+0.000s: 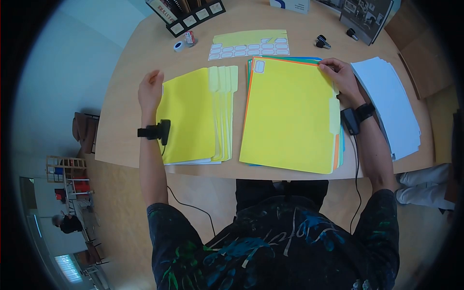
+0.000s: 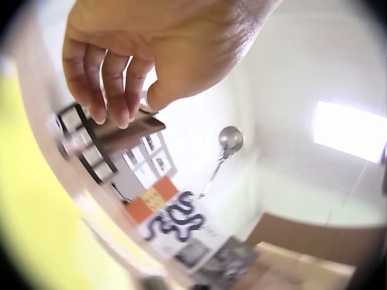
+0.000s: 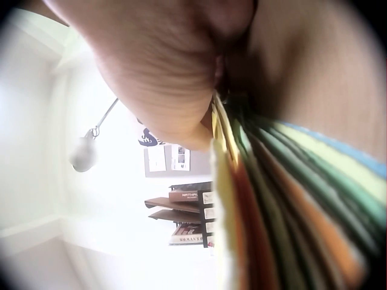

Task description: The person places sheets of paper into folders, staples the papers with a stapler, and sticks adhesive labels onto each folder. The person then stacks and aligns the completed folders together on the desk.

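My right hand (image 1: pixel 340 79) is at the upper right corner of a stack of file folders, pinching the top yellow folder (image 1: pixel 290 116) between thumb and fingers. That folder has a small white label at its upper left. Under it, in the right wrist view, orange and green folder edges (image 3: pixel 338 241) fan apart, and part of the fingers is hidden. My left hand (image 1: pixel 151 92) hovers beside the left stack of yellow folders (image 1: pixel 188 116), whose tabs are staggered along the right side. Its fingers (image 2: pixel 115 78) hang loosely bent with nothing in them.
Behind the stacks lies a label sheet (image 1: pixel 249 48), partly peeled. A tape roll (image 1: pixel 179 46), a black organizer (image 1: pixel 197 18) and black clips (image 1: pixel 321 42) stand further back. White paper (image 1: pixel 386 106) lies at the right. A standing person's legs (image 1: pixel 425 186) show beyond the table's right end.
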### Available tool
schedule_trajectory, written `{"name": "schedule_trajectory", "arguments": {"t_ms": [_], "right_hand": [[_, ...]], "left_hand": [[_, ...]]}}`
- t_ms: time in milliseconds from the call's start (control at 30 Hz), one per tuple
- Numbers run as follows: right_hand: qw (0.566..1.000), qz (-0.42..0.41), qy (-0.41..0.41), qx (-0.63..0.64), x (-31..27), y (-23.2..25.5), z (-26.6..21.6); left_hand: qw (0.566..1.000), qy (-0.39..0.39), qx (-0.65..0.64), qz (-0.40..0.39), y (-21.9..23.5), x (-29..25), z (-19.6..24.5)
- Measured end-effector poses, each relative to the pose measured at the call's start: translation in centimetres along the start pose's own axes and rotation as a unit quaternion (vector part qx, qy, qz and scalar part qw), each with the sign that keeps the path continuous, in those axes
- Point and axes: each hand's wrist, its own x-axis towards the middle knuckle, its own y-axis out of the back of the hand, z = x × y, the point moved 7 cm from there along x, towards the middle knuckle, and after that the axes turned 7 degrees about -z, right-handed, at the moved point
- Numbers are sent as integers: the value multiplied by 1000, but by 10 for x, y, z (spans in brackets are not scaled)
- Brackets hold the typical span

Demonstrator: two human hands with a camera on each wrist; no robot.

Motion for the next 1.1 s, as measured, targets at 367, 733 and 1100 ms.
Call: {"name": "schedule_trajectory", "arguments": {"t_ms": [367,733,1100], "right_hand": [[999,8,14,-32,-2,1,-4],[999,16,3,-47,-3,0,-6],[999,12,-11,-51,-4,-2,-6]], "left_hand": [[756,110,-582,-276,-168,-28,177],[794,90,-552,-237,-207,-27,161],[858,-66,-464,-209,-209,-28,165]]}}
